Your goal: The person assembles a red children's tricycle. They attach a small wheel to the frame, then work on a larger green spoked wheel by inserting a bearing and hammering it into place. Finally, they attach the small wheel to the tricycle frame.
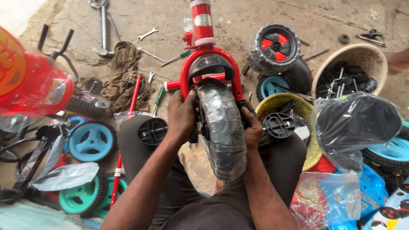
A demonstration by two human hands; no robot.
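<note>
Between the person's knees, a plastic-wrapped black wheel (221, 127) sits inside the red fork (210, 64) of a tricycle frame. Left hand (182, 117) and right hand (251, 127) clasp its two sides at the hub, fingers closed against it, above the concrete floor (255, 17).

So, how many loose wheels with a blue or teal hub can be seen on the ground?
5: blue left, two teal lower left, blue behind the fork, blue far right. Others may be hidden.
</note>
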